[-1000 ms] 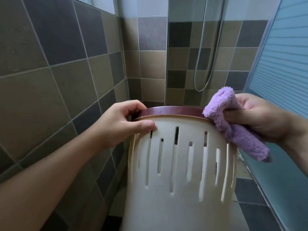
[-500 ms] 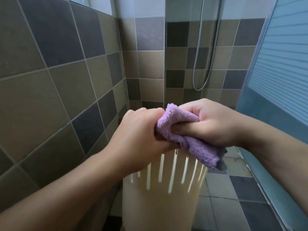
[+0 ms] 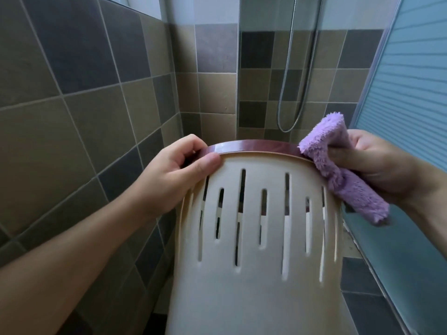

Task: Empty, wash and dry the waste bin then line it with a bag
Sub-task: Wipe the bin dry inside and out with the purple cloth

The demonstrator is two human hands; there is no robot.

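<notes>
Your left hand point(image 3: 179, 170) pinches the bin point(image 3: 261, 238) rim, tilted up in front of you; right hand point(image 3: 377, 165) bunches the cloth point(image 3: 338, 175) there. Wet plastic could slip from that pinch.

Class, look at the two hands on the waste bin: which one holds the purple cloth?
The right hand grips the purple cloth at the rim's right end; the left hand pinches the bin rim bare.
</notes>
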